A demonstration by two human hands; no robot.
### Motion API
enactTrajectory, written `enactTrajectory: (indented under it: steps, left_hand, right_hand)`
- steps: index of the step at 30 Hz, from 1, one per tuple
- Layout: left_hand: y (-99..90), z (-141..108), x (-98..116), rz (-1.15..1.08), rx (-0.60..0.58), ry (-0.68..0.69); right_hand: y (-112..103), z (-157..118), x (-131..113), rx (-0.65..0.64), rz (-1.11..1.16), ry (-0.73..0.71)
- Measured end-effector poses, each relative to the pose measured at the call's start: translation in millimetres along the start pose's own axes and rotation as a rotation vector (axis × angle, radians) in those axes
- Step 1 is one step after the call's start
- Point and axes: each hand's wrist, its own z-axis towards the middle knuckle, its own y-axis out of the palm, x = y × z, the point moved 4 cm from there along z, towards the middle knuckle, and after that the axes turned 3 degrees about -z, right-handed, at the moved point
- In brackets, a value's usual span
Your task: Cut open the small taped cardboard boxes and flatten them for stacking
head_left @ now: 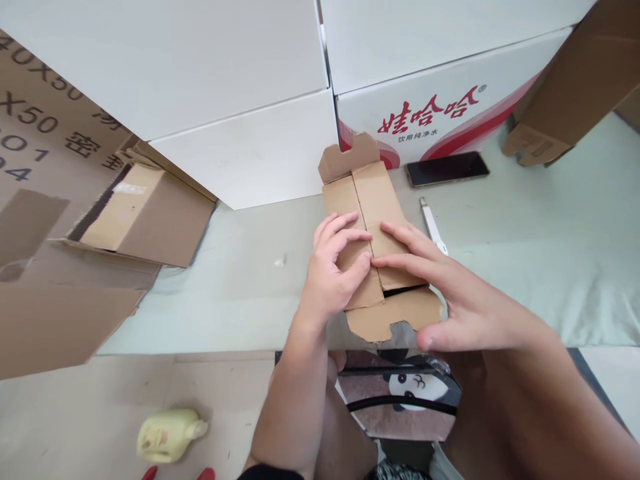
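A small brown cardboard box (383, 193) lies on the pale green surface in front of me. Its two long flaps meet along a middle seam, with a dark gap at the near end of the right flap. End flaps stick out at the far and near ends. My left hand (337, 267) rests with spread fingers on the left flap, thumb by the seam. On the right flap lie the fingers of my right hand (450, 293), stretched out, its thumb apart beside the near end flap. A white utility knife (433, 227) lies right of the box.
A dark phone (447, 169) lies beyond the knife. White cartons (250, 147) and one with red lettering (435, 117) stand at the back. Larger brown boxes (165, 213) are at left, another brown carton (575, 87) at right. A yellow bottle (167, 437) lies on the floor.
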Motion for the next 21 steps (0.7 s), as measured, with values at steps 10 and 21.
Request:
enactTrajectory:
  steps: [10, 21]
  left_hand:
    - [0.3, 1, -1, 0.038, -0.01, 0.036]
    - [0.0, 1, -3, -0.007, 0.01, 0.025]
  right_hand:
    - [-3, 9, -7, 0.148, 0.067, -0.048]
    - [2, 15, -13, 0.179, -0.018, -0.009]
